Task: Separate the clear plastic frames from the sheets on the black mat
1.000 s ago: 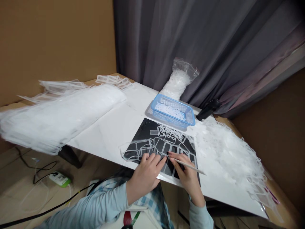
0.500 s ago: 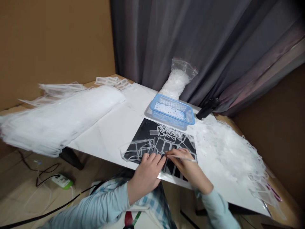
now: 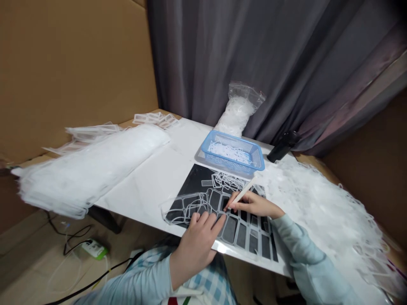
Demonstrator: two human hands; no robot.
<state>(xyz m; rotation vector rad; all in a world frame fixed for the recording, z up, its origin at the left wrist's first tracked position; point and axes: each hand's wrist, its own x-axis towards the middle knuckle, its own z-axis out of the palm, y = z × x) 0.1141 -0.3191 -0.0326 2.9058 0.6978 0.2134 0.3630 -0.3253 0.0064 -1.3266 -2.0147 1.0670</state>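
My left hand (image 3: 197, 241) lies flat with its fingers spread, pressing on a black sheet (image 3: 193, 180) covered with a lattice of thin white plastic strips (image 3: 230, 231). Its fingertips touch the strips and it holds nothing. My right hand (image 3: 251, 204) pinches a slim pale pointed stick (image 3: 245, 190), with the fingertips on the strips near the sheet's middle. The stick's tip is hidden or too thin to place exactly. Loose white cut frames (image 3: 225, 181) lie tangled at the sheet's far edge.
A blue mesh basket (image 3: 233, 168) of white scraps stands beyond the sheet on a white tabletop (image 3: 143, 190). Behind it are a plastic bag of scraps (image 3: 238, 112) and a black cylinder (image 3: 282, 146). White film piles lie left (image 3: 92, 169) and right (image 3: 324, 216).
My right hand has moved up and left over the sheet, and its stick now tilts upward to the right. My left hand stays in place. The view has shifted slightly.
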